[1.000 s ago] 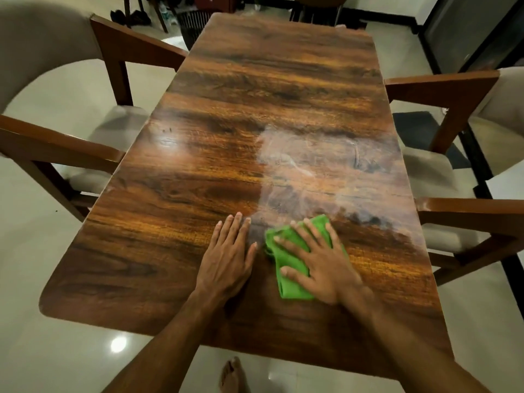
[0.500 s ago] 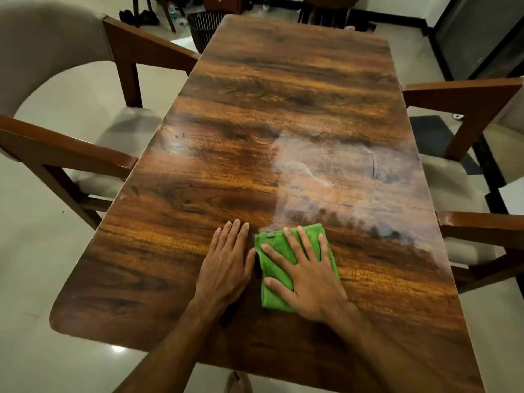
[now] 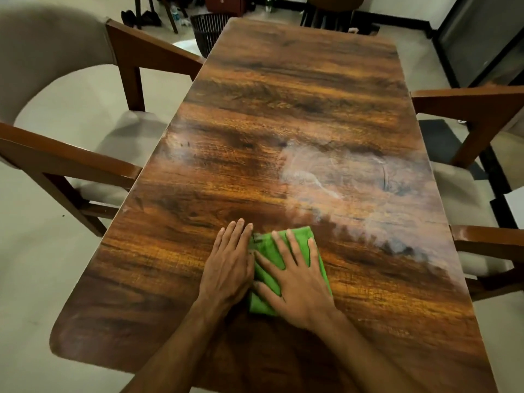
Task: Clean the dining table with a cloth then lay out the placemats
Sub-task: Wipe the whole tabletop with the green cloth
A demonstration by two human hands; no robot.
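Observation:
A long glossy wooden dining table [image 3: 297, 114] stretches away from me. A folded green cloth [image 3: 266, 248] lies near its front middle. My right hand [image 3: 295, 279] presses flat on the cloth with fingers spread. My left hand [image 3: 228, 268] rests flat on the bare wood, its edge touching the cloth's left side. A whitish smeared patch [image 3: 348, 182] covers the table's right middle. No placemats are in view.
Wooden armchairs with pale cushions stand at the table's left [image 3: 71, 154] and right [image 3: 476, 177]. A dark slatted basket [image 3: 207, 29] sits on the floor past the far left corner, with another chair [image 3: 331, 9] at the far end.
My right hand has slid the green cloth leftward until it meets my left hand. The view has moved closer over the table.

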